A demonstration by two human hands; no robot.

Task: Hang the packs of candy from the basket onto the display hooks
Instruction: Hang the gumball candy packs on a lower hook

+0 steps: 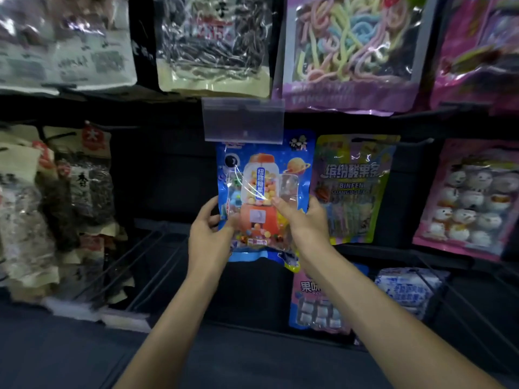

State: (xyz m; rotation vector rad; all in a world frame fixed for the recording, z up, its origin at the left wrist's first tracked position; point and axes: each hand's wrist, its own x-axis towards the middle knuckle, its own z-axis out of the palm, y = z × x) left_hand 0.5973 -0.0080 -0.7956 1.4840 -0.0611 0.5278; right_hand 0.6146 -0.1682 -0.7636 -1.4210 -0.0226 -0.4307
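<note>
- Blue plastic marks the candy pack (262, 192) at the centre of the frame, printed with a gumball machine; its top edge sits just under the clear price tag holder (243, 120), so we cannot tell whether its hole is on the hook.
- Our left hand (209, 233) curls around the pack's lower left edge, thumb in front; our right hand (304, 217) grips the lower right side, one finger laid across the clear window.
- To do this step well, we judge the pack should be kept level and upright, then eased back so the hole slides fully along the hook before either hand lets go.
- We should keep it clear of the yellow pack (352, 189) just beside it on the right.
- Bare wire hooks (151, 262) stand at lower left; the basket is out of view.
</note>
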